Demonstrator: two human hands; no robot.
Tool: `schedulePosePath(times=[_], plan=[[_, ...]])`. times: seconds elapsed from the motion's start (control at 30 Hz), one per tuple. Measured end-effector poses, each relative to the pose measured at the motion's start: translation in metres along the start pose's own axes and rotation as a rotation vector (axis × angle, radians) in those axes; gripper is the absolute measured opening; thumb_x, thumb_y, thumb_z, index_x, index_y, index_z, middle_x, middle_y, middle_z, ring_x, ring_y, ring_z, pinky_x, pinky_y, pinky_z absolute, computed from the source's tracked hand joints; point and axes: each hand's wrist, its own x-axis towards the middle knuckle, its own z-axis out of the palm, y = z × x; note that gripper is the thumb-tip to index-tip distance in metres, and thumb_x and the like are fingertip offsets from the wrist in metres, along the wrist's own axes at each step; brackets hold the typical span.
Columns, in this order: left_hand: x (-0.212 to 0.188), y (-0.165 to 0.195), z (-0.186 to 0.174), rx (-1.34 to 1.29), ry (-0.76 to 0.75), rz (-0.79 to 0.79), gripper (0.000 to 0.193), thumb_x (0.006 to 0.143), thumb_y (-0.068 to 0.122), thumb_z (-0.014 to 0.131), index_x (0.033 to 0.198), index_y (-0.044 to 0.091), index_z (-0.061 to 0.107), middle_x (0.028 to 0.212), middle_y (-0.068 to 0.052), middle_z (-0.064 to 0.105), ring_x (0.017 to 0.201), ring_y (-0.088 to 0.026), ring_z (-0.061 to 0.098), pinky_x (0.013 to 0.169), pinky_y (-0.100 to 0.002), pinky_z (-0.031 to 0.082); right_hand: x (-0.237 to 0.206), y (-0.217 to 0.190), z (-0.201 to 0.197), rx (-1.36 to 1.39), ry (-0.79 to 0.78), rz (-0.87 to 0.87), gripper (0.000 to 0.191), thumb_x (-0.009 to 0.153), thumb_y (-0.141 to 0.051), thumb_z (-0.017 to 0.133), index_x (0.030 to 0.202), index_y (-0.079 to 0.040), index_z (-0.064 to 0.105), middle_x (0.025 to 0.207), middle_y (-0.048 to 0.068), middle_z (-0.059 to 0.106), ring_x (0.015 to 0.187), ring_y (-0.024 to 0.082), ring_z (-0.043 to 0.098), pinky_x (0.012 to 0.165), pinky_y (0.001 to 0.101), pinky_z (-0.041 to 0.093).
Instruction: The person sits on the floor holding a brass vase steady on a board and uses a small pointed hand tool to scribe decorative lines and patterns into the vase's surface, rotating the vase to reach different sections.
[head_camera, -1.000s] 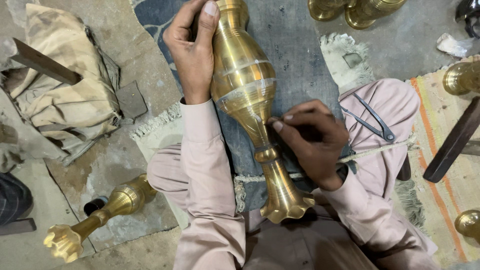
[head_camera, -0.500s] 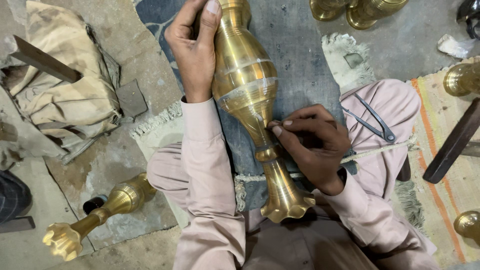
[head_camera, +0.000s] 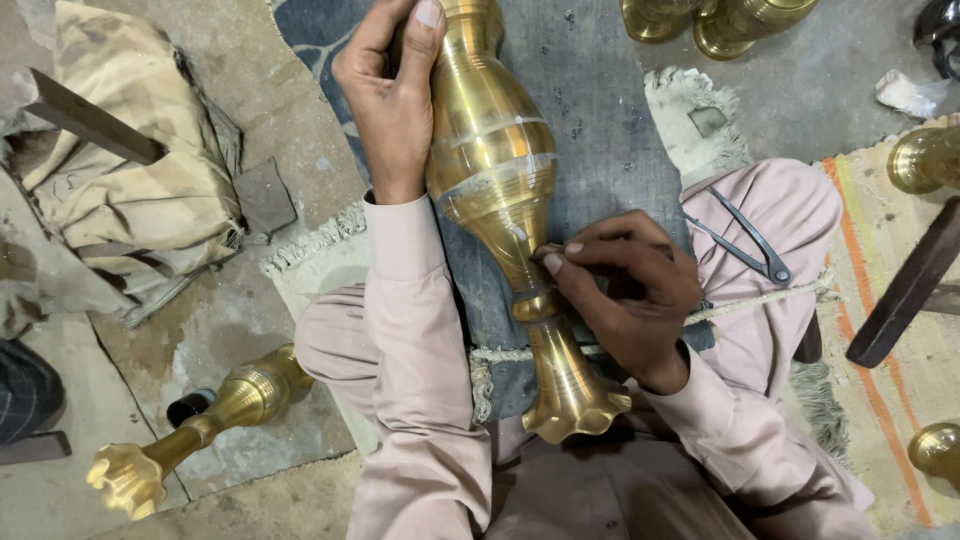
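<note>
Evidently the brass vase (head_camera: 497, 170) lies lengthwise across the person's lap, the left hand (head_camera: 392, 95) grasping its upper body to steady it while the right hand (head_camera: 625, 280) fingers (head_camera: 560, 262) pinch at its neck.

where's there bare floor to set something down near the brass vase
Bare concrete lies between the folded cloth and the small brass piece, and at top right below the brass pots. It is crowded around the brass vase, held by the left hand and right hand.
</note>
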Motion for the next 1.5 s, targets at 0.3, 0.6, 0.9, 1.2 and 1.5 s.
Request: schedulePosePath(times=[0.3, 0.6, 0.9, 1.2, 1.5], plan=[[0.0, 0.0, 0.0, 0.006, 0.002, 0.019, 0.025, 0.109, 0.023, 0.072, 0.122, 0.002, 0.075, 0.105, -0.006, 0.079, 0.093, -0.011, 0.071, 0.082, -0.026, 0.058, -0.001, -0.008, -0.001, -0.029, -0.025, -0.063, 0.017, 0.088, 0.005, 0.085, 0.098, 0.0, 0.072, 0.1, 0.01, 0.071, 0.076, 0.012, 0.07, 0.064, 0.0219, 0.056], [0.001, 0.001, 0.001, 0.018, 0.002, 0.007, 0.023, 0.109, 0.022, 0.071, 0.121, 0.002, 0.076, 0.106, -0.005, 0.078, 0.096, -0.011, 0.07, 0.084, -0.026, 0.057, 0.003, -0.005, -0.006, -0.036, -0.071, -0.088, 0.018, 0.085, 0.003, 0.085, 0.097, 0.0, 0.073, 0.097, 0.011, 0.071, 0.082, 0.015, 0.074, 0.068, 0.0257, 0.06], [0.001, 0.0, 0.003, 0.035, 0.001, 0.009, 0.022, 0.109, 0.021, 0.071, 0.119, 0.002, 0.076, 0.109, -0.003, 0.077, 0.099, -0.01, 0.068, 0.087, -0.025, 0.056, 0.011, 0.014, -0.004, 0.199, 0.007, 0.078, 0.024, 0.093, 0.005, 0.081, 0.112, 0.0, 0.068, 0.11, 0.008, 0.068, 0.093, 0.013, 0.072, 0.078, 0.0217, 0.06], [0.001, 0.001, 0.004, 0.018, 0.009, -0.024, 0.023, 0.109, 0.021, 0.07, 0.12, 0.002, 0.076, 0.107, -0.004, 0.077, 0.091, -0.008, 0.067, 0.084, -0.024, 0.055, 0.015, 0.02, -0.003, 0.178, -0.017, 0.017, 0.02, 0.094, 0.007, 0.082, 0.108, 0.0, 0.069, 0.111, 0.01, 0.068, 0.09, 0.011, 0.073, 0.074, 0.02, 0.062], [0.001, 0.001, 0.004, 0.013, 0.001, 0.008, 0.022, 0.109, 0.019, 0.071, 0.122, 0.002, 0.076, 0.107, -0.005, 0.078, 0.092, -0.009, 0.07, 0.085, -0.025, 0.057, 0.018, 0.019, -0.002, 0.148, -0.026, 0.034, 0.017, 0.093, 0.005, 0.083, 0.105, 0.0, 0.072, 0.109, 0.01, 0.07, 0.089, 0.01, 0.072, 0.07, 0.0187, 0.06]])
